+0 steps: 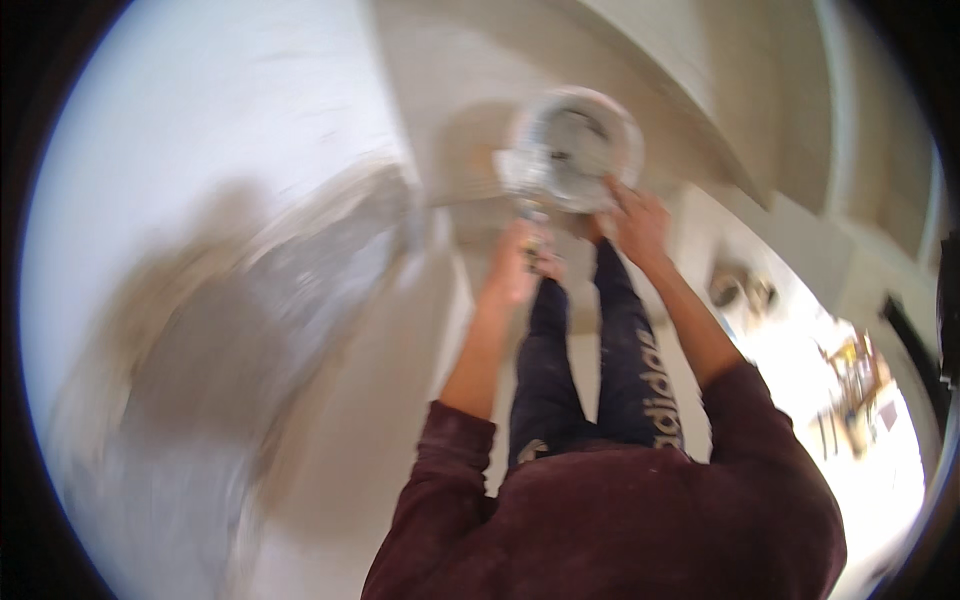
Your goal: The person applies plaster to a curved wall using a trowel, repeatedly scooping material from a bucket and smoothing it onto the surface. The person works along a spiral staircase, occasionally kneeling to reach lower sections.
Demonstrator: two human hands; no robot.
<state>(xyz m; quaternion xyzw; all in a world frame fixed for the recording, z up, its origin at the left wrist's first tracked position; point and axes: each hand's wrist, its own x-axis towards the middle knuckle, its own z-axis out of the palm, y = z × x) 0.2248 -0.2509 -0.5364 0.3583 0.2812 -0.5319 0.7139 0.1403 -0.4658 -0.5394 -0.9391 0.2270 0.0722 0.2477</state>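
Note:
A round white bucket (632, 150) stands ahead of me, its inside coated with a whitish-grey wet-looking material. My left hand (522, 262) is closed around the handle of a hand tool (524, 172). The tool's broad whitish head overlaps the left side of the bucket; motion blur hides whether it is a brush or a putty knife. At the bucket's near right rim is my right hand (640, 222), with one finger over the edge and the others curled against the side.
A white wall (230, 110) rises on my left, with a rough grey unpainted patch (260, 340) lower down. Pale curved steps or ledges (690, 60) run along the far right. Farther down on the right lie round containers (740, 288) and a blurred cluster of items (858, 385) on a bright floor.

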